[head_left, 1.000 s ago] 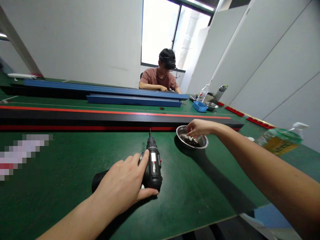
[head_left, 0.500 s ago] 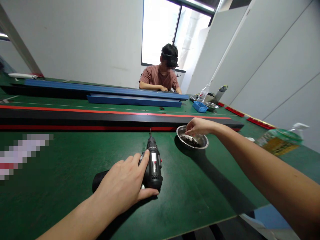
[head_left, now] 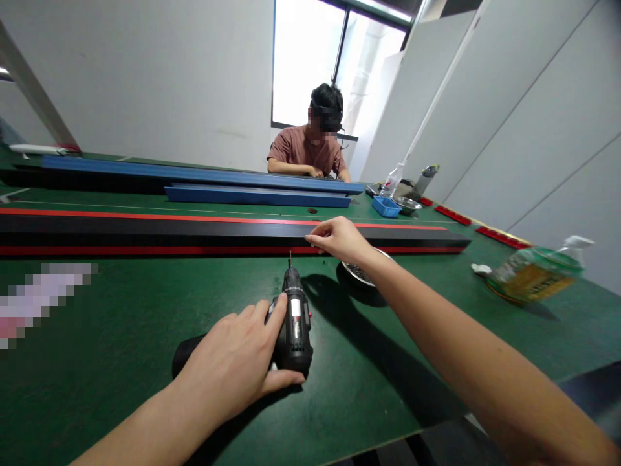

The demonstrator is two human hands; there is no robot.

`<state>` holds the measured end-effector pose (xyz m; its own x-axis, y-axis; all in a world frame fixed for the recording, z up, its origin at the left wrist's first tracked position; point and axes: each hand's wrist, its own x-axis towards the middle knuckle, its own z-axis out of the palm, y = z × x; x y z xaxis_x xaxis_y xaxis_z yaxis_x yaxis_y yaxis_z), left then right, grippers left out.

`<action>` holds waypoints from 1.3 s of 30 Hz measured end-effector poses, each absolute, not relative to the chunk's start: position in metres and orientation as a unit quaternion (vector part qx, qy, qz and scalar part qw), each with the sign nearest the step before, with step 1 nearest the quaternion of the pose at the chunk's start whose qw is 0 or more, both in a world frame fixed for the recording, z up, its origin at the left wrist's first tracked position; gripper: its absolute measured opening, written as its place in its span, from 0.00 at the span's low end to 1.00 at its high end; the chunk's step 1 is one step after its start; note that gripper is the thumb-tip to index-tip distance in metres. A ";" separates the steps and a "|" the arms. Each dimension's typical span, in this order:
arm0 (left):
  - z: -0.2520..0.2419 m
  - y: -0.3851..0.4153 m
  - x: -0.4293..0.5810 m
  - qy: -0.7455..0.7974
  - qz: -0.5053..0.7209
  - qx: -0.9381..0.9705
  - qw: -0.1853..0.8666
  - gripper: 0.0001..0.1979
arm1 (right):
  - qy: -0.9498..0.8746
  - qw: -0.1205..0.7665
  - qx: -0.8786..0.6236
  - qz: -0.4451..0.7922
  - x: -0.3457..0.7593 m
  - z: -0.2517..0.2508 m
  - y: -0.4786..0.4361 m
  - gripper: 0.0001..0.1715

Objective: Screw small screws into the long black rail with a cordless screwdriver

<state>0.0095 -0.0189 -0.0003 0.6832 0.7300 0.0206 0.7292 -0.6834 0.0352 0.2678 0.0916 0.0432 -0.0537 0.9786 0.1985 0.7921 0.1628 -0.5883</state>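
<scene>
The left hand (head_left: 237, 362) wraps the black cordless screwdriver (head_left: 295, 320) lying on the green bench (head_left: 121, 323). The right hand (head_left: 339, 238) hovers by the long black-and-red rail (head_left: 194, 232), fingertips pinched narrow; what they hold cannot be told. Its wrist covers the metal bowl (head_left: 361, 275). A tilted bottle (head_left: 531, 278) lies right.

Head view: worn on the head, aimed forward and down along the bench (head_left: 121, 323).
Nearness: hands seen close, far wall distant.
</scene>
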 end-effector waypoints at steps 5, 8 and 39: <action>0.000 -0.020 0.008 0.392 0.017 0.919 0.024 0.51 | -0.617 0.385 -0.645 0.235 0.240 -0.006 0.116 0.09; -0.002 -0.020 0.008 0.391 0.024 0.920 0.024 0.52 | -0.554 0.410 -0.677 0.257 0.233 -0.034 0.130 0.10; -0.008 -0.018 0.008 0.393 0.026 0.919 0.021 0.50 | -0.559 0.406 -0.669 0.273 0.234 -0.064 0.135 0.13</action>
